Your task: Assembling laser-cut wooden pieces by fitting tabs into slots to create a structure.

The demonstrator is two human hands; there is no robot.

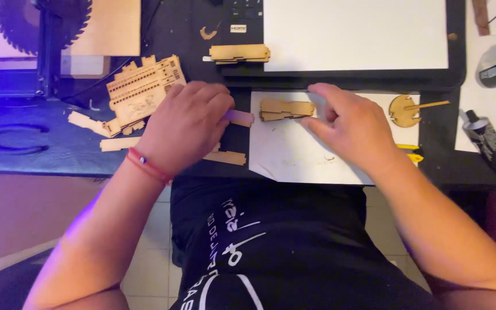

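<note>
Broadly, a dark desk (76,150) carries everything, with a large white board (355,34) lying flat at the far side and a smaller white sheet (294,156) in front of the person

On that sheet, near its far edge, lies a small stack of flat wooden pieces (286,108), its long axis running left to right. It sits between the two hands, and the right hand (348,123) is the nearer: its fingers lie loosely spread, palm down, fingertips touching or just beside the stack's right end, gripping nothing that shows

The left hand (188,126) rests knuckles up just left of the sheet, fingers curled and pinching a short flat wooden strip (239,117) whose free end points right, toward the stack and just short of it

Beside the left hand lies a cut wooden panel (143,92) with loose offcuts around it. Farther right on the sheet is a round wooden piece (404,110); red-handled pliers (4,140) lie at the far left
</note>
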